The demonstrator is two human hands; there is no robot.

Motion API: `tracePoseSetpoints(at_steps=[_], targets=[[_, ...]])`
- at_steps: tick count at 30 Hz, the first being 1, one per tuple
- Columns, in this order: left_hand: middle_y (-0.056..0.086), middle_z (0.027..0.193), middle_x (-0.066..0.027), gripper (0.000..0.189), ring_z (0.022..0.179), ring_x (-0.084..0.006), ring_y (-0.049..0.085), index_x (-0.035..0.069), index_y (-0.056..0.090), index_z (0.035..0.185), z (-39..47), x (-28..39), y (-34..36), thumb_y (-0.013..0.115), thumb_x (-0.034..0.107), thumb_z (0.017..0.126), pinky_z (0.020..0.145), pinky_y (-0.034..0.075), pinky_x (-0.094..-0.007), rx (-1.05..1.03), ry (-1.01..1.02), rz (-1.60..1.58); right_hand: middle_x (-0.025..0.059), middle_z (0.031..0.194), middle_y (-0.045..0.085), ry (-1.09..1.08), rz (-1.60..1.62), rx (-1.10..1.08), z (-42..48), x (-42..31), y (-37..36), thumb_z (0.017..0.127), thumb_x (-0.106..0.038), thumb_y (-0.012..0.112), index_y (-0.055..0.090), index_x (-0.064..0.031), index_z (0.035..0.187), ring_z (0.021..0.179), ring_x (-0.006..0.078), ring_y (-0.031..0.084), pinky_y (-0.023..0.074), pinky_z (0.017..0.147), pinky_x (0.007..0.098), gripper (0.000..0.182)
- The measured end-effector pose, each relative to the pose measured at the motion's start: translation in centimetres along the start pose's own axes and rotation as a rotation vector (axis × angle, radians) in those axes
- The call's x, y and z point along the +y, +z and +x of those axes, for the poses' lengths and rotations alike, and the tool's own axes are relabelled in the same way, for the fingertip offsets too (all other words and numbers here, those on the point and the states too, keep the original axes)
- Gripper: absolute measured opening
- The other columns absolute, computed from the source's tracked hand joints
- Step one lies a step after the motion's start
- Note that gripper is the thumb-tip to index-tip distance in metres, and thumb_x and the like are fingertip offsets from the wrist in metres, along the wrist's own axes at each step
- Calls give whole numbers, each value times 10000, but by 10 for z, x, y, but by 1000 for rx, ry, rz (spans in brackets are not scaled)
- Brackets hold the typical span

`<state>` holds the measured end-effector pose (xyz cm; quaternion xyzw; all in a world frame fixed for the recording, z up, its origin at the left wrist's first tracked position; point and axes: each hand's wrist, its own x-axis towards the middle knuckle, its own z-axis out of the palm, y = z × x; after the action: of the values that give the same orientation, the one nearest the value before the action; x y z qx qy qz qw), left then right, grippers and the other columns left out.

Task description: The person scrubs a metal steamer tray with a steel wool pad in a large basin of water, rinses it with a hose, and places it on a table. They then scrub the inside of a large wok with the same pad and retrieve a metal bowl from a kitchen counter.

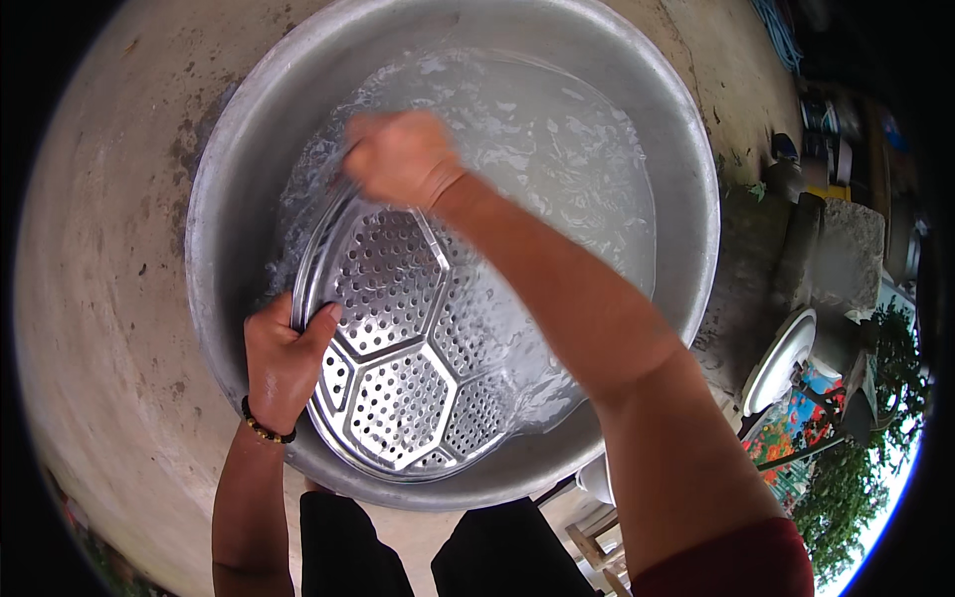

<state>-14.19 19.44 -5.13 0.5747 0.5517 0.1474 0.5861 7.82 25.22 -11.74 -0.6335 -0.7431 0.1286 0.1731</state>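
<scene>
My left hand grips the near-left rim of a round, perforated metal steamer tray, with the thumb over its inner side. The tray stands tilted inside a large aluminium basin, its right part dipping into cloudy, rippling water. Over the tray's far rim is my right hand, blurred and with curled fingers. Whether it clasps the rim or holds something small is unclear. Raised ridges divide the tray's holes into hexagonal fields.
The basin rests on a stained concrete floor, close in front of my knees. To the right are a concrete block, a white lid or basin and leafy plants. A blue hose or cord lies at the upper right.
</scene>
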Motion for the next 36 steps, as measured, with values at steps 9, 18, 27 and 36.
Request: tracePoseSetpoints(at_steps=[9, 18, 27, 36], targets=[[486, 513, 4, 143, 523, -13, 377, -37, 557, 703, 6, 12, 4, 657, 35, 775, 426, 321, -248, -60, 20, 30, 131, 690, 628, -28, 168, 86, -6, -29, -17, 741, -172, 518, 616, -89, 737, 665, 295, 621, 508, 615, 407, 129], [466, 560, 68, 135, 536, 5, 363, -16, 554, 681, 2, 25, 17, 627, 8, 792, 443, 282, -210, -91, 4, -14, 117, 770, 638, 383, -26, -119, -22, 43, -17, 805, -137, 494, 632, -92, 839, 650, 308, 609, 507, 673, 398, 149], [458, 497, 6, 159, 499, -16, 357, -30, 556, 683, -6, 17, 14, 666, 51, 765, 420, 312, -247, -35, 3, 8, 145, 860, 661, 806, 399, -269, -32, 84, -37, 810, -255, 445, 661, -85, 878, 805, 308, 627, 487, 786, 414, 283], [585, 650, -71, 174, 577, -73, 469, -35, 595, 851, 22, 31, -6, 672, 90, 758, 520, 405, -271, -123, -30, 79, 197, 671, 625, 148, 142, -56, 12, -40, -50, 690, -243, 540, 633, -44, 663, 667, 339, 633, 507, 632, 426, 221]])
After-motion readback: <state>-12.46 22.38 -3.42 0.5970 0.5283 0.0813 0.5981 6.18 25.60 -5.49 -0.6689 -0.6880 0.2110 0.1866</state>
